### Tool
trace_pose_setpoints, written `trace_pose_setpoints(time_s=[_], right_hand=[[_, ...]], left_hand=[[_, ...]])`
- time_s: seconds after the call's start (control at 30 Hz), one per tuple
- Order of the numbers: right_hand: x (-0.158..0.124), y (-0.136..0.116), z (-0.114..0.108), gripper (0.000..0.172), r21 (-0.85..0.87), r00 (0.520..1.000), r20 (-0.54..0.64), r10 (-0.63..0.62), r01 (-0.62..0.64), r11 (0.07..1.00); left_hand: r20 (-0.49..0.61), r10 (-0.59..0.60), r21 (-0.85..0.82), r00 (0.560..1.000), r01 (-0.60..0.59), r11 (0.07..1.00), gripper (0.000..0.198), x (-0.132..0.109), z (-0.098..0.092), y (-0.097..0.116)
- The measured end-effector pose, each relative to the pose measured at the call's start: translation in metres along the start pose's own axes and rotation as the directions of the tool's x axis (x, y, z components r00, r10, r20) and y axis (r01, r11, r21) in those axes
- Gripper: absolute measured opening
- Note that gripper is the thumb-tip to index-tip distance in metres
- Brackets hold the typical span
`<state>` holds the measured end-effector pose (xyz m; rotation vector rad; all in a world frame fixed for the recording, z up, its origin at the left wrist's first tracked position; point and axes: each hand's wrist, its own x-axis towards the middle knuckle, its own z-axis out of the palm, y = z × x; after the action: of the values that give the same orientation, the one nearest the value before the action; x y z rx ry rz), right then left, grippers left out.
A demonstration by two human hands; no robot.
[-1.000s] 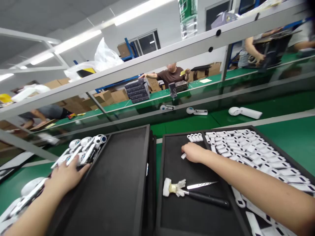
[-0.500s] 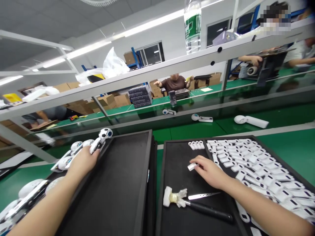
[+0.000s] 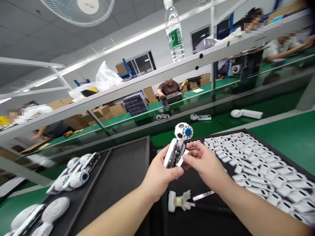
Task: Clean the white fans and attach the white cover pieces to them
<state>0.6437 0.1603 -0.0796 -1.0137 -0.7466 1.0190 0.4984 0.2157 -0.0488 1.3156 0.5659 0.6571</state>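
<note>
Well, the left hand [image 3: 157, 173] is gripping a device [image 3: 176, 153] between fingers and thumb. Beside them, the right hand [image 3: 206, 164] is pinching a white piece [image 3: 186, 152]; a hammer [image 3: 178, 201] is lying below both hands' fingers.

A caged fan [image 3: 88, 6] showed against the grey ceiling [image 3: 24, 36]; strip lights [image 3: 128, 42] glowed above a window [image 3: 144, 64] in the white wall [image 3: 161, 49].
</note>
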Motion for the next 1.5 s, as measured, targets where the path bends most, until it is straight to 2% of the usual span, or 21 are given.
trace_pose_setpoints(time_s=[0.13,0.3,0.43,0.53,0.6,0.63,0.67,0.73,0.8,0.87,0.9,0.97,1.03,1.17,1.2,1.27,1.33,1.43,1.5], right_hand=[[-0.001,0.002,-0.004,0.036,-0.024,0.997,-0.073,0.027,-0.028,0.999],[-0.007,0.013,-0.001,0.033,-0.142,0.985,-0.162,-0.06,0.037,0.989],[-0.004,0.017,0.01,0.04,-0.105,0.98,-0.19,-0.059,0.039,0.994],[-0.003,0.019,0.011,0.045,-0.114,0.989,-0.127,-0.076,0.061,0.992],[-0.011,0.033,0.0,0.05,-0.292,0.991,-0.035,-0.133,0.117,0.949],[-0.019,0.045,-0.011,0.053,-0.444,0.985,0.029,-0.168,0.163,0.881],[-0.03,0.061,-0.024,0.055,-0.622,0.977,0.106,-0.187,0.212,0.754],[-0.052,0.1,-0.055,0.056,-0.842,0.936,0.306,-0.175,0.352,0.408],[-0.071,0.137,-0.085,0.048,-0.885,0.892,0.437,-0.116,0.45,0.118],[-0.081,0.157,-0.103,0.02,-0.873,0.868,0.488,-0.094,0.486,-0.042],[-0.081,0.16,-0.107,0.011,-0.864,0.859,0.503,-0.098,0.497,-0.073],[-0.078,0.149,-0.107,0.011,-0.856,0.845,0.517,-0.14,0.515,-0.054],[-0.072,0.125,-0.1,0.018,-0.857,0.834,0.494,-0.248,0.515,0.027],[-0.065,0.078,-0.083,0.027,-0.838,0.782,0.312,-0.54,0.494,0.231],[-0.065,0.072,-0.077,0.03,-0.817,0.776,0.294,-0.558,0.507,0.275],[-0.063,0.066,-0.064,0.029,-0.786,0.797,0.318,-0.513,0.524,0.327],[-0.061,0.066,-0.051,0.026,-0.785,0.81,0.36,-0.463,0.531,0.318],[-0.059,0.069,-0.042,0.028,-0.782,0.781,0.364,-0.507,0.552,0.29],[-0.058,0.072,-0.044,0.033,-0.794,0.808,0.334,-0.486,0.519,0.317]], left_hand=[[-0.132,0.043,0.086,0.99,-0.032,0.996,0.087,0.004,0.015,-0.008],[-0.305,0.102,0.228,0.947,-0.032,0.973,0.081,0.001,0.02,-0.014],[-0.325,0.143,0.305,0.935,-0.04,0.952,0.078,-0.003,0.016,-0.018],[-0.323,0.164,0.284,0.932,-0.07,0.956,0.074,-0.002,0.01,-0.02],[-0.314,0.107,0.206,0.943,-0.042,0.978,0.072,-0.001,0.004,-0.019],[-0.306,0.058,0.14,0.95,-0.015,0.99,0.071,-0.001,0.0,-0.017],[-0.299,0.003,0.059,0.954,0.015,0.998,0.07,0.0,-0.005,-0.014],[-0.31,-0.085,-0.113,0.947,0.052,0.992,0.067,-0.001,-0.016,-0.007],[-0.349,-0.129,-0.232,0.928,0.048,0.972,0.065,-0.003,-0.027,0.0],[-0.381,-0.133,-0.272,0.915,0.026,0.962,0.064,-0.005,-0.037,0.005],[-0.392,-0.124,-0.275,0.911,0.013,0.961,0.064,-0.007,-0.041,0.007],[-0.406,-0.113,-0.278,0.907,-0.005,0.96,0.062,-0.009,-0.046,0.009],[-0.416,-0.108,-0.278,0.903,-0.013,0.96,0.06,-0.011,-0.046,0.011],[-0.403,-0.08,-0.259,0.912,-0.029,0.965,0.062,-0.016,-0.037,0.017],[-0.391,-0.067,-0.249,0.918,-0.035,0.968,0.063,-0.017,-0.034,0.018],[-0.374,-0.047,-0.237,0.926,-0.046,0.971,0.064,-0.019,-0.027,0.019],[-0.372,-0.072,-0.246,0.926,-0.023,0.969,0.062,-0.021,-0.022,0.017],[-0.368,-0.118,-0.275,0.922,0.013,0.961,0.06,-0.024,-0.019,0.012],[-0.358,-0.105,-0.284,0.928,-0.001,0.959,0.061,-0.022,-0.021,0.01]])
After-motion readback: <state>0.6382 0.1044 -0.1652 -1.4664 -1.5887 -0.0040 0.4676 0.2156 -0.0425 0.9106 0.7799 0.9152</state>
